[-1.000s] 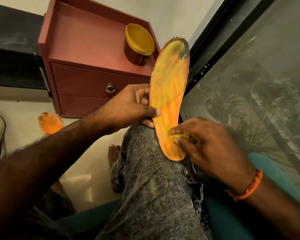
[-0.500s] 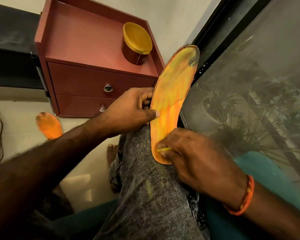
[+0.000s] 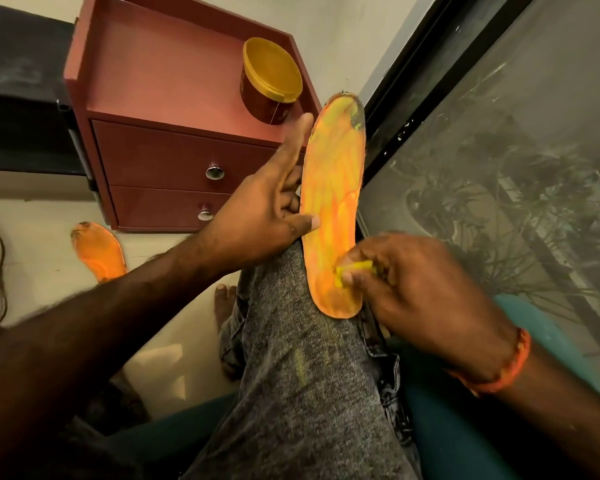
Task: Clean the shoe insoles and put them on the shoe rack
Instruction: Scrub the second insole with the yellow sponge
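I am sitting with one orange insole [image 3: 329, 209] standing on my knee [image 3: 291, 341], its heel end down on my grey jeans and its toe end up by the window [image 3: 499, 168]. My left hand [image 3: 257, 216] holds it steady: my thumb lies across the front, one finger points up along the edge, and my other fingers are behind it. My right hand [image 3: 426, 285] pinches a small yellow cloth [image 3: 354, 270] and presses it on the low part of the insole, near the heel. I think I am in the middle of the cleaning. The insole looks streaky, and there is a dark dirty patch at the toe tip that I have not cleaned off yet. A second orange insole [image 3: 99, 251] lies on the floor [image 3: 42, 271], by the red drawer cabinet [image 3: 160, 133]. It has dark marks at its toe too, so I think it needs cleaning. A yellow-lidded tub [image 3: 271, 79] sits on top of the cabinet. I cannot see a shoe rack, so neither insole is put away yet.
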